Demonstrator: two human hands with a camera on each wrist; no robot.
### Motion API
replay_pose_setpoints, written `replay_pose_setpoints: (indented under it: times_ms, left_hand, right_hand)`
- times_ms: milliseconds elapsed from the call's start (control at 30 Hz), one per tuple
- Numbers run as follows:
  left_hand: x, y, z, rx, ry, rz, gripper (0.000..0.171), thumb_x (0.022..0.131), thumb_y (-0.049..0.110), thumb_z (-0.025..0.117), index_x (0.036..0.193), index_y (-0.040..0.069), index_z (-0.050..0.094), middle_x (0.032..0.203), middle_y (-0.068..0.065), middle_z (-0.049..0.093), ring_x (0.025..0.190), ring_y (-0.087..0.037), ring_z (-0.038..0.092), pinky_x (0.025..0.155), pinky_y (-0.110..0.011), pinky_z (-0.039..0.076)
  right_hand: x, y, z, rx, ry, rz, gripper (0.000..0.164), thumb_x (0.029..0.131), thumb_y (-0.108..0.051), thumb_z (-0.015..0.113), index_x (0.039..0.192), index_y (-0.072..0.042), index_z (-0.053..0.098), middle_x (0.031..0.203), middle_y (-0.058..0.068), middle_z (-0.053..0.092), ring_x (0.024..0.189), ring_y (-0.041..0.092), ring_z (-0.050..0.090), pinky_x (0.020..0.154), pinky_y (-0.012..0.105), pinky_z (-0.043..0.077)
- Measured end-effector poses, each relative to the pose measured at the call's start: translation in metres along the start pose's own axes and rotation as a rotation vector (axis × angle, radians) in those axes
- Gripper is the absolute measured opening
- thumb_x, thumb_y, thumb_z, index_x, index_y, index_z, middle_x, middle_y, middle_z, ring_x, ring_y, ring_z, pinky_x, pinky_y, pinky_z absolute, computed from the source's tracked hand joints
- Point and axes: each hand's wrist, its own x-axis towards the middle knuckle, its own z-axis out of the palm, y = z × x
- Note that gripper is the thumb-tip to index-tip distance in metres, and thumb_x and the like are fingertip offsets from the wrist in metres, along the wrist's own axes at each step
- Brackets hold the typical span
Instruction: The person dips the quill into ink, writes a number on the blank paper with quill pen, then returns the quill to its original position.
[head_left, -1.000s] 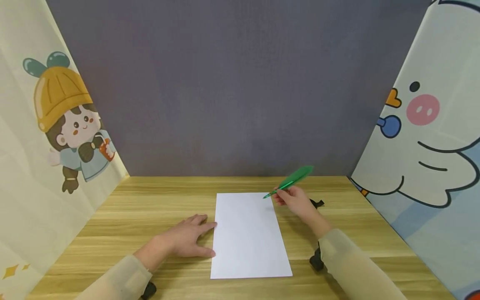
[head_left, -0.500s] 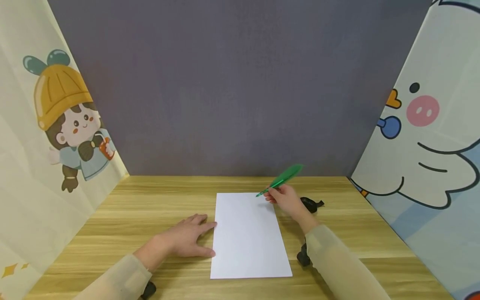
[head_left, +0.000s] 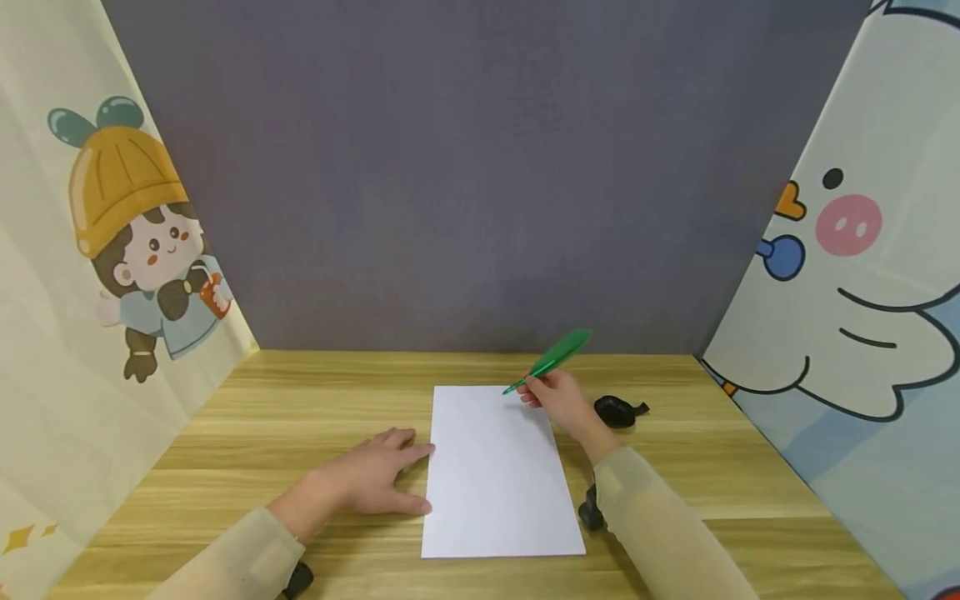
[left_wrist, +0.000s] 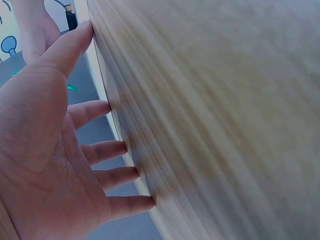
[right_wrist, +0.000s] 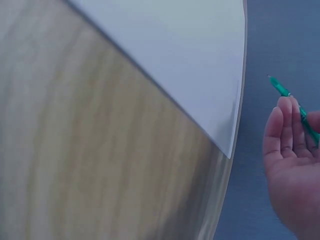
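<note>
My right hand (head_left: 557, 400) pinches a green feather pen (head_left: 553, 357) between thumb and fingers, its feather end slanting up to the right. The pen's tip is over the top part of a blank white sheet of paper (head_left: 495, 475). In the right wrist view the pen (right_wrist: 280, 86) pokes out past the fingertips, with the paper's corner to the left. With fingers spread, my left hand (head_left: 378, 475) rests on the table, thumb and index fingertip at the sheet's left edge. The left wrist view shows its fingertips (left_wrist: 131, 201) on the wood.
The wood-grain table (head_left: 322, 392) ends at a dark grey panel (head_left: 480, 183) behind. A small black object with a strap (head_left: 617, 412) lies right of the right hand. Printed cartoon sheets (head_left: 45, 333) stand at both sides.
My right hand has moved left with the feather pen, bringing the tip further over the sheet's top. The black object beside it now shows more fully. My left hand and the paper stay put.
</note>
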Motion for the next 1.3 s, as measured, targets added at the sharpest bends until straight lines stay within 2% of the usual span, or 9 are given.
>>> replay_pose_setpoints:
  times_ms: [133, 367, 567, 767, 933, 1300]
  left_hand:
    - [-0.0008, 0.0002, -0.0004, -0.002, -0.004, 0.001, 0.092, 0.095, 0.071, 0.074, 0.169, 0.023, 0.046, 0.178, -0.022, 0.032, 0.164, -0.052, 0.03, 0.129, -0.074, 0.03]
    - [-0.0028, 0.001, -0.0007, -0.004, -0.012, 0.0, 0.093, 0.095, 0.071, 0.074, 0.169, 0.022, 0.045, 0.178, -0.023, 0.032, 0.164, -0.053, 0.029, 0.13, -0.074, 0.029]
    - [-0.0044, 0.0019, -0.0007, -0.003, -0.014, -0.001, 0.094, 0.095, 0.069, 0.075, 0.169, 0.021, 0.045, 0.177, -0.025, 0.031, 0.164, -0.054, 0.028, 0.129, -0.075, 0.029]
    - [-0.0028, 0.0014, -0.0023, -0.002, -0.01, 0.002, 0.094, 0.095, 0.069, 0.075, 0.169, 0.021, 0.045, 0.177, -0.025, 0.031, 0.164, -0.054, 0.027, 0.13, -0.075, 0.029]
    - [-0.0011, -0.0001, -0.0035, 0.005, -0.011, 0.003, 0.094, 0.096, 0.069, 0.074, 0.17, 0.021, 0.044, 0.177, -0.026, 0.03, 0.164, -0.054, 0.027, 0.13, -0.075, 0.028]
    - [0.0013, -0.0014, -0.0037, 0.0, -0.025, -0.003, 0.094, 0.095, 0.07, 0.074, 0.17, 0.022, 0.043, 0.178, -0.025, 0.029, 0.165, -0.053, 0.026, 0.131, -0.073, 0.027]
  right_hand:
    - [0.0012, 0.0009, 0.0026, 0.021, 0.0, 0.003, 0.032, 0.116, -0.012, 0.053, 0.136, 0.011, 0.063, 0.117, 0.025, 0.077, 0.095, 0.014, 0.075, 0.092, 0.036, 0.066]
    - [0.0023, 0.0029, 0.0053, 0.009, -0.007, 0.024, 0.032, 0.116, -0.011, 0.053, 0.136, 0.012, 0.065, 0.118, 0.025, 0.077, 0.097, 0.016, 0.075, 0.095, 0.042, 0.066]
    - [0.0008, 0.0032, 0.0064, -0.021, -0.023, 0.033, 0.032, 0.116, -0.01, 0.053, 0.136, 0.01, 0.066, 0.119, 0.024, 0.077, 0.098, 0.017, 0.076, 0.092, 0.036, 0.066]
    - [0.0046, 0.0045, 0.0032, -0.026, -0.036, 0.038, 0.033, 0.116, -0.012, 0.052, 0.139, 0.011, 0.064, 0.121, 0.024, 0.077, 0.1, 0.018, 0.075, 0.093, 0.037, 0.065]
    - [0.0064, 0.0017, 0.0025, -0.034, -0.033, 0.034, 0.031, 0.116, -0.013, 0.053, 0.134, 0.008, 0.067, 0.122, 0.025, 0.076, 0.104, 0.022, 0.076, 0.094, 0.039, 0.065]
    - [0.0078, -0.0017, 0.0046, -0.063, -0.019, 0.05, 0.03, 0.116, -0.013, 0.054, 0.132, 0.007, 0.069, 0.119, 0.02, 0.078, 0.103, 0.02, 0.076, 0.091, 0.033, 0.065]
